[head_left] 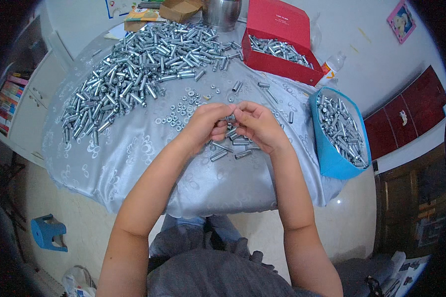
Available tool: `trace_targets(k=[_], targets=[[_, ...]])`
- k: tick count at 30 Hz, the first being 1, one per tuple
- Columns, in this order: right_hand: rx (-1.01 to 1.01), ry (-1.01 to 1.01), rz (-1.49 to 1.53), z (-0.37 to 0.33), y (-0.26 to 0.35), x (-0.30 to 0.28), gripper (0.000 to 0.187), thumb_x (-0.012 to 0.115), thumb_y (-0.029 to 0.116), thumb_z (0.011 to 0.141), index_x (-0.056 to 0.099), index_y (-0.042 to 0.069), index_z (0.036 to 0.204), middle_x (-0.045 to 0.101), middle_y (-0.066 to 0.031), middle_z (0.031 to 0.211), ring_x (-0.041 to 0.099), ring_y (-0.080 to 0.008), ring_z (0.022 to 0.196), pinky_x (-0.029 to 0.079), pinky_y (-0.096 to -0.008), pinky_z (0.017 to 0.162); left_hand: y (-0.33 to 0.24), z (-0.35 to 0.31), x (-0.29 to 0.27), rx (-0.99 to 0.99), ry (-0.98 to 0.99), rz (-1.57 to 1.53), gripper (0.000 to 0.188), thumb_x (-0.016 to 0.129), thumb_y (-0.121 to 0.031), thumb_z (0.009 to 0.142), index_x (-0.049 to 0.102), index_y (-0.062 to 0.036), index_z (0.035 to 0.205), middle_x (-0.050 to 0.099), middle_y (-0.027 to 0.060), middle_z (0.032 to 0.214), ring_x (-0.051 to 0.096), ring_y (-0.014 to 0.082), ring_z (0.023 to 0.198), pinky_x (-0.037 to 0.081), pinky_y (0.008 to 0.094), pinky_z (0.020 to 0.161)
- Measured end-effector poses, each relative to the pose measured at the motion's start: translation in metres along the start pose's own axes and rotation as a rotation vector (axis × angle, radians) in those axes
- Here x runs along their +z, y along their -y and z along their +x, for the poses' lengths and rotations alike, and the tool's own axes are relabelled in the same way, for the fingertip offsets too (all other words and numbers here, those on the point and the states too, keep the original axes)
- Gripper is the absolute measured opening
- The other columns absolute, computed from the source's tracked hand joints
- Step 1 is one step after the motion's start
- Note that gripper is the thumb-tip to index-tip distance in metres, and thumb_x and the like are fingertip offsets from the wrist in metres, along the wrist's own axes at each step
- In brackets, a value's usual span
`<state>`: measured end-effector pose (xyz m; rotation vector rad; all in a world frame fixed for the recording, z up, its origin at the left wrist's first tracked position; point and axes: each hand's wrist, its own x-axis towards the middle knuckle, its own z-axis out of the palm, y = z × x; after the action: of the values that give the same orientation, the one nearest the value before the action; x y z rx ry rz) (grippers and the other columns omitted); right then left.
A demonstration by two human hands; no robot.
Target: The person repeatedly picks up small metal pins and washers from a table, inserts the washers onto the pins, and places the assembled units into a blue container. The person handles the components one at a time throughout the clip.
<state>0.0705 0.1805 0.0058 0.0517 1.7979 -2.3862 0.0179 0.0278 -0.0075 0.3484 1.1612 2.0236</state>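
My left hand (203, 124) and my right hand (261, 124) meet above the middle of the table. Fingertips of both are pinched round a small shiny metal part (230, 118), mostly hidden by the fingers, so its exact kind does not show. Just below them lie loose metal sleeves (242, 142) and a few thin bolts. Beside my left hand, small nuts and washers (182, 110) are spread on the grey cloth. A big heap of sleeve anchor bolts (148, 59) covers the far left of the table.
An open red box (282, 73) of metal parts stands at the far right. A blue fabric bin (336, 170), filled with anchor bolts, is at the right edge. Behind the heap are a steel pot (222, 14) and a cardboard box (179, 10). A blue stool (47, 232) stands on the floor, left.
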Motion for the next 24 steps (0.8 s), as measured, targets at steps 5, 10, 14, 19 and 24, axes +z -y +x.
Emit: trace_targets(k=[5,10,14,19,24], targets=[[0.043,-0.006,0.04,0.001,-0.003,-0.002,0.017,0.06,0.019,0.081,0.055,0.006,0.092,0.055,0.0012,0.077,0.049,-0.0049,0.064,0.04,-0.0172,0.055,-0.001,-0.004,0.005,0.007,-0.031,0.005,0.026,0.052,-0.032,0.084,0.048,-0.0074,0.075,0.033,-0.0048,0.055,0.028,0.0038,0.041,0.023,0.0196,0.037],[-0.214,-0.083,-0.058,0.009,-0.009,0.005,0.016,0.06,0.016,0.081,0.06,0.004,0.091,0.057,-0.0011,0.079,0.052,-0.0057,0.067,0.041,-0.0179,0.057,-0.001,0.0,0.007,0.125,-0.12,0.013,0.03,0.049,-0.036,0.086,0.048,-0.0061,0.087,0.033,-0.005,0.055,0.028,0.0032,0.043,0.023,0.0185,0.037],[-0.358,-0.218,-0.34,0.005,-0.006,0.014,0.017,0.061,0.013,0.079,0.063,0.001,0.091,0.06,-0.0042,0.083,0.055,-0.0088,0.074,0.043,-0.0202,0.064,-0.001,0.005,0.002,0.17,-0.145,0.035,0.03,0.046,-0.036,0.088,0.047,-0.0068,0.095,0.032,-0.0051,0.056,0.026,0.003,0.043,0.022,0.0179,0.037],[-0.543,-0.142,-0.517,0.004,-0.008,0.01,0.021,0.064,0.004,0.074,0.061,-0.001,0.095,0.062,-0.0049,0.082,0.057,-0.009,0.075,0.046,-0.0205,0.068,-0.004,0.002,0.005,0.15,-0.237,0.085,0.031,0.046,-0.036,0.088,0.047,-0.0055,0.096,0.029,-0.006,0.054,0.025,0.0031,0.043,0.022,0.0181,0.038],[-0.421,-0.182,-0.656,0.001,-0.007,0.001,0.017,0.066,0.009,0.073,0.062,0.0,0.087,0.061,-0.0035,0.075,0.054,-0.0073,0.066,0.043,-0.0205,0.06,-0.004,0.001,0.0,0.147,-0.165,0.133,0.039,0.055,-0.038,0.082,0.047,-0.0033,0.099,0.04,-0.0024,0.061,0.035,0.0039,0.046,0.028,0.0174,0.038]])
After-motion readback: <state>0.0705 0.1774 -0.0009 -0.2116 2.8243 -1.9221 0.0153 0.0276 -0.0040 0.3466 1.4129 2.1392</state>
